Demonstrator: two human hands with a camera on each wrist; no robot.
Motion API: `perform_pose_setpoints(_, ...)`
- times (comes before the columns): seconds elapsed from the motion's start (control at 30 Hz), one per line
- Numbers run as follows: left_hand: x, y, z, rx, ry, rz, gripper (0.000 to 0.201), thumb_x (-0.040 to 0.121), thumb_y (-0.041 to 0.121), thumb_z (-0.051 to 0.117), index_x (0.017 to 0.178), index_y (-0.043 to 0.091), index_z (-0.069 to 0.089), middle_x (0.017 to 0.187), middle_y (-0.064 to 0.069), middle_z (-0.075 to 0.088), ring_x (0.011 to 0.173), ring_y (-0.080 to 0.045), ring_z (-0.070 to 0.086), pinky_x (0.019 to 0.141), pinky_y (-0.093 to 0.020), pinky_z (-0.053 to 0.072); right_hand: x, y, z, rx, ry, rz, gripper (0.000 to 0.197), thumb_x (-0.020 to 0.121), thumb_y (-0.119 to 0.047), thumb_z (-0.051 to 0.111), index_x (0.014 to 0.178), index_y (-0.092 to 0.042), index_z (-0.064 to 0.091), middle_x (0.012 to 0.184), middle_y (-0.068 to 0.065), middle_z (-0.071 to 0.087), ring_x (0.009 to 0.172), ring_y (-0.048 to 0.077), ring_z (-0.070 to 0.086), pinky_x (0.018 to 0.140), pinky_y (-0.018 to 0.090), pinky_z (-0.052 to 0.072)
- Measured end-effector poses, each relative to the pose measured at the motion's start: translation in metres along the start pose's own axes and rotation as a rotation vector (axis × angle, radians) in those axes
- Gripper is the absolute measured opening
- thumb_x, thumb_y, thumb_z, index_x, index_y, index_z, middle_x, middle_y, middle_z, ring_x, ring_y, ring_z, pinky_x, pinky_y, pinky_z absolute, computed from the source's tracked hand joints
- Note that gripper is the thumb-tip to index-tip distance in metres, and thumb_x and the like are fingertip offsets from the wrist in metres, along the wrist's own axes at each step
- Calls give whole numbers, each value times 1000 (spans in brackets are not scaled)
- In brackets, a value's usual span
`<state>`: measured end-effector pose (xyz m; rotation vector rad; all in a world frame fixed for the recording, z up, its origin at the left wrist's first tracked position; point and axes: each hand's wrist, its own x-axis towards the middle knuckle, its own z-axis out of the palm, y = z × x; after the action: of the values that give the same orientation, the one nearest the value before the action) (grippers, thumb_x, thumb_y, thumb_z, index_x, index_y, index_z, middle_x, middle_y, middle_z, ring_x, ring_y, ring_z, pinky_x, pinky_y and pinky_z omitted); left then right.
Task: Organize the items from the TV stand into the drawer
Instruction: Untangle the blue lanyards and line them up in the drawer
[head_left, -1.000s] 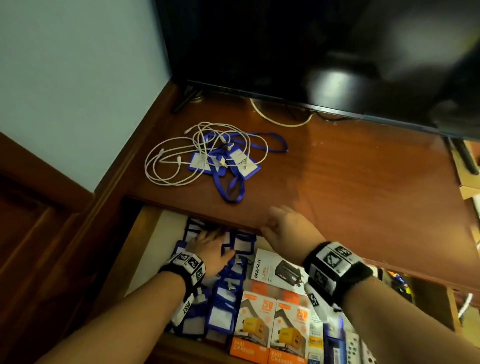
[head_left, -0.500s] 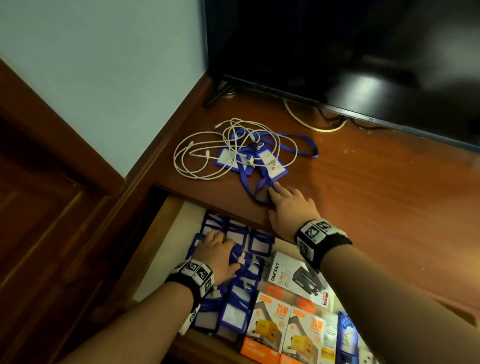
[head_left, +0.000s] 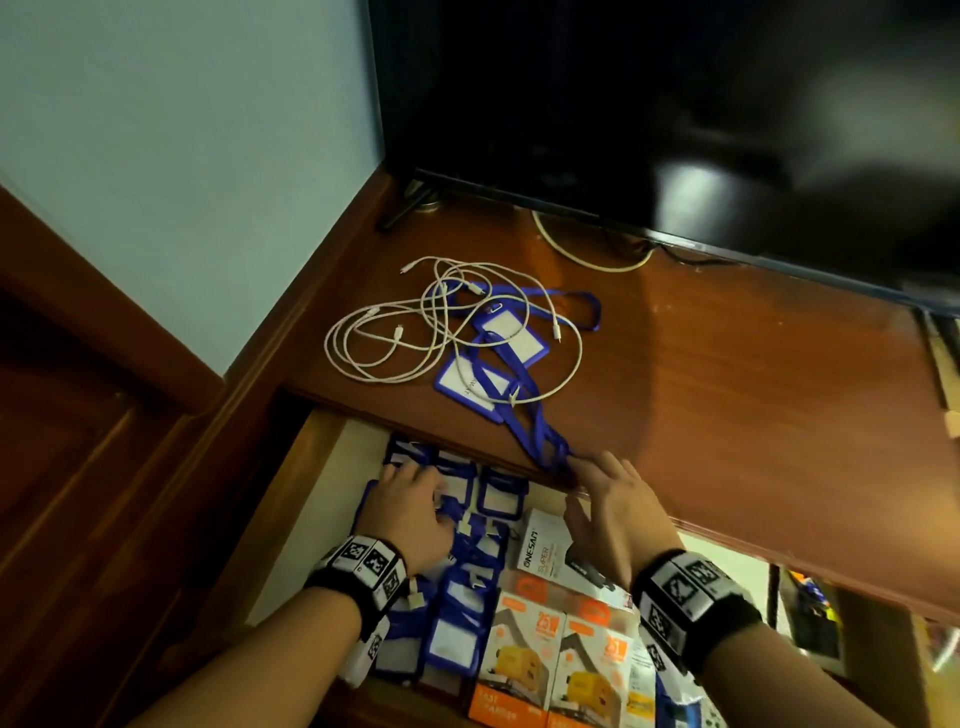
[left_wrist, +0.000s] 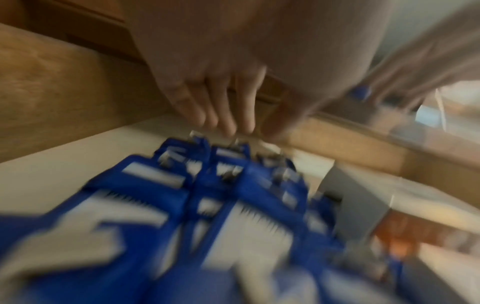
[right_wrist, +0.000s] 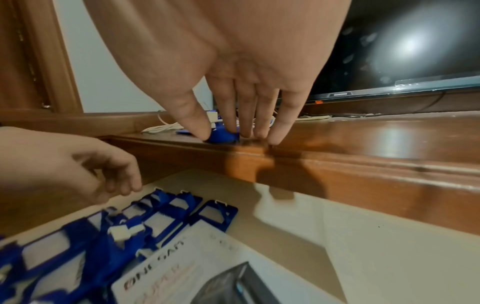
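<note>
On the TV stand top (head_left: 727, 389) lie tangled white cables (head_left: 374, 353) and blue lanyards (head_left: 524, 410) with two badge holders (head_left: 511, 338). My right hand (head_left: 576, 470) is at the stand's front edge, where thumb and forefinger pinch the lanyard's end (right_wrist: 223, 136). The open drawer (head_left: 311, 467) below holds several blue badge holders (head_left: 467, 597). My left hand (head_left: 410, 493) rests on them with relaxed fingers (left_wrist: 221, 115) and grips nothing. The left wrist view is blurred.
In the drawer, right of the badge holders, lie a white ONESAM box (head_left: 545, 551) and two orange charger boxes (head_left: 524, 660). A dark TV (head_left: 675, 104) stands at the back of the stand, its foot (head_left: 405, 208) near the wall corner.
My right hand went from the drawer up onto the stand, took the lanyard loop and dragged it back to the front edge, pulling the lanyards straight. The left hand stayed on the badge holders.
</note>
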<state>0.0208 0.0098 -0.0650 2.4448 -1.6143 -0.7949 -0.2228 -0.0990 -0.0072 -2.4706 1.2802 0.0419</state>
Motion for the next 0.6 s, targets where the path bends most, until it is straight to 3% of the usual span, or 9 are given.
perform_pose_setpoints(0.1, -3, 16, -19, -134, 281, 31, 17, 87, 35, 64, 101, 31, 56, 102, 8, 53, 103, -20, 49, 82, -36, 51, 18, -1, -7, 52, 38, -4, 42, 85, -26, 46, 124, -19, 60, 105, 3, 58, 95, 34, 58, 84, 45, 52)
perform_pose_setpoints(0.17, 2, 26, -33, -136, 415, 101, 23, 90, 39, 64, 110, 31, 58, 109, 6, 53, 103, -19, 47, 81, -37, 51, 35, -4, -15, 26, -1, -8, 39, 89, -29, 48, 126, -21, 57, 108, 3, 57, 99, 34, 58, 86, 44, 50)
perform_pose_setpoints(0.23, 15, 36, -47, -95, 453, 169, 33, 95, 43, 59, 126, 32, 56, 126, 5, 53, 114, -19, 46, 90, -39, 50, 48, -11, -20, 2, -71, -36, 51, 91, -39, 56, 141, -29, 50, 123, 3, 55, 108, 32, 56, 92, 44, 51)
perform_pose_setpoints(0.33, 45, 44, -67, 50, 374, 196, 47, 101, 39, 51, 147, 39, 42, 157, 4, 39, 143, -22, 34, 112, -49, 40, 56, -27, -23, -154, -171, -58, 64, 92, -53, 59, 150, -43, 36, 139, 1, 44, 121, 31, 48, 97, 48, 49)
perform_pose_setpoints(0.4, 67, 45, -76, 140, 239, 200, 55, 104, 35, 46, 156, 45, 30, 169, 4, 20, 155, -25, 17, 122, -52, 27, 58, -32, -21, -229, -197, -36, 55, 93, -53, 61, 144, -40, 45, 133, 2, 44, 121, 30, 46, 97, 46, 48)
perform_pose_setpoints(0.5, 94, 43, -90, 240, 31, 192, 57, 106, 35, 38, 159, 47, 22, 173, 5, 7, 159, -26, 0, 127, -53, 14, 56, -29, -20, -157, -154, 10, 30, 95, -46, 63, 118, -27, 64, 118, 2, 51, 115, 29, 51, 90, 42, 51)
perform_pose_setpoints(0.6, 112, 41, -104, 274, -49, 146, 55, 108, 41, 31, 161, 45, 18, 174, 5, 1, 160, -27, -5, 128, -54, 8, 48, -11, -21, -138, -141, 70, 22, 98, -38, 58, 109, -21, 64, 114, 2, 59, 113, 29, 59, 94, 42, 49)
